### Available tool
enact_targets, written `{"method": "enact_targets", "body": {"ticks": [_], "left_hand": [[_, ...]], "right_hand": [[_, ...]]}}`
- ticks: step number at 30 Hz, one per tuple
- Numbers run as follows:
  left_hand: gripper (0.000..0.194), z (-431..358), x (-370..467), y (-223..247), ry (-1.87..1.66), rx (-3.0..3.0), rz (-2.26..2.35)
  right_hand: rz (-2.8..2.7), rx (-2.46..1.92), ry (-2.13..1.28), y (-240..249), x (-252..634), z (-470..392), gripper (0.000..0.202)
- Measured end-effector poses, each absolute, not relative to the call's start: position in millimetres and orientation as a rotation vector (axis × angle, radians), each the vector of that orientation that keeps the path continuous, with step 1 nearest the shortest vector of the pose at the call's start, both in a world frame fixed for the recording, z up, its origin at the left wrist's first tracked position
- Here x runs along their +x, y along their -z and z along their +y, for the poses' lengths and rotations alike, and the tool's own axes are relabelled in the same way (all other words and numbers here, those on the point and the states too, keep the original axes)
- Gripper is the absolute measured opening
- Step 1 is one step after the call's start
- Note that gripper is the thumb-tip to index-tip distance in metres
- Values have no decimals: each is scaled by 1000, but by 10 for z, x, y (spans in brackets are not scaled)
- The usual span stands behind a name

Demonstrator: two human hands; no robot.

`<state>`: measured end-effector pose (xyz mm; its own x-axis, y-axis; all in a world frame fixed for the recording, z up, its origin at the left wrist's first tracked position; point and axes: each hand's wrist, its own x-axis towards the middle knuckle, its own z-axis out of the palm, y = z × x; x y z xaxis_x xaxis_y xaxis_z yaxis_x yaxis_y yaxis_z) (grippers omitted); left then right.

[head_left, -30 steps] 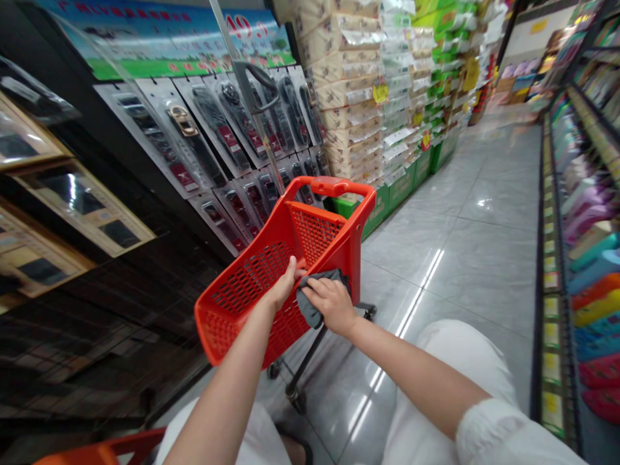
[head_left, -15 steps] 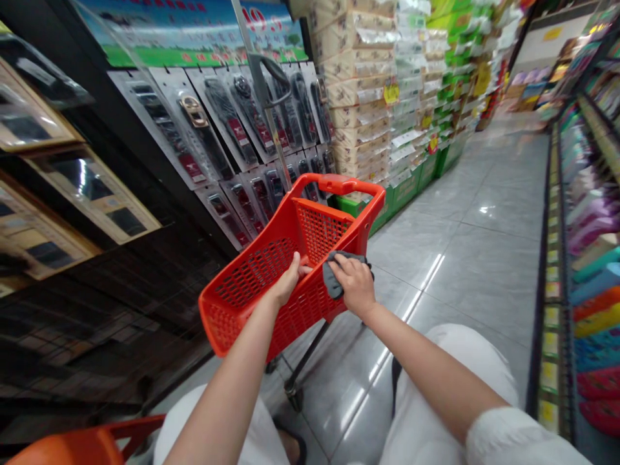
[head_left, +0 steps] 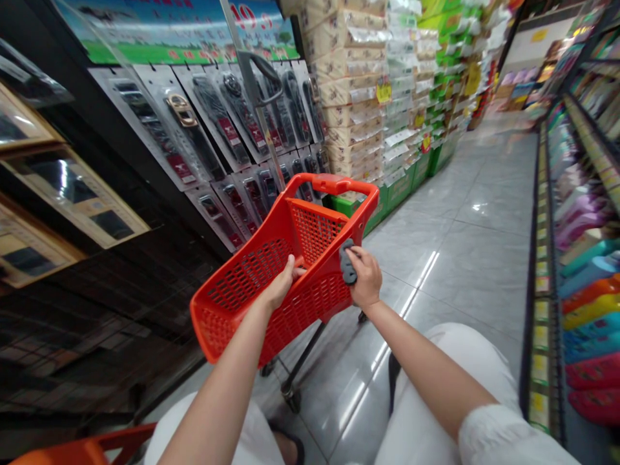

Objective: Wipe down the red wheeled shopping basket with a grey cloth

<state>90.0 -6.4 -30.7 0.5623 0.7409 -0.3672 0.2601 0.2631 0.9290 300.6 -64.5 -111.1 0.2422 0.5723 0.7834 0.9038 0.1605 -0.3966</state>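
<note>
A red plastic shopping cart (head_left: 310, 290) with perforated sides stands before me, its handle at the far end. My left hand (head_left: 282, 282) grips the near top rim of the basket, thumb up and fingers reaching over to the inside. In my right hand (head_left: 367, 274) is a bunched dark grey cloth (head_left: 347, 263). That hand holds it against the outer side of the cart, near the handle end. Part of the cloth is hidden behind my fingers.
Packaged belts (head_left: 227, 123) hang on the left wall beside a grey-handled pole (head_left: 261, 77). Stacked cartons (head_left: 349, 97) line the aisle beyond. Shelves with colourful slippers (head_left: 588, 323) run along the right. Another orange-red cart part (head_left: 72, 452) shows at lower left.
My right hand has moved slightly right and up along the cart's side with the cloth, which is now more bunched. My left hand stays on the rim. The view has shifted a little.
</note>
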Motion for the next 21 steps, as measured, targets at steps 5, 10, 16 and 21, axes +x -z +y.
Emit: {"method": "enact_targets", "body": {"ticks": [5,10,16,21], "left_hand": [[91,-107,920,282,-382,1379,1002],[81,-109,921,290,-476,1593,1057],[77,-71,909,322,-484,1644,1076],[75,-57,915,322,-503,1624,1073]], "right_hand": [[-1402,-1664,349,1069,3124,-569,43],[-1599,-1751,417,1039,3116,-532,44],[-1657,-1864,437,1033,3128,-553,48],[-1742,-1967,206,1284,2978,-680,45]]}}
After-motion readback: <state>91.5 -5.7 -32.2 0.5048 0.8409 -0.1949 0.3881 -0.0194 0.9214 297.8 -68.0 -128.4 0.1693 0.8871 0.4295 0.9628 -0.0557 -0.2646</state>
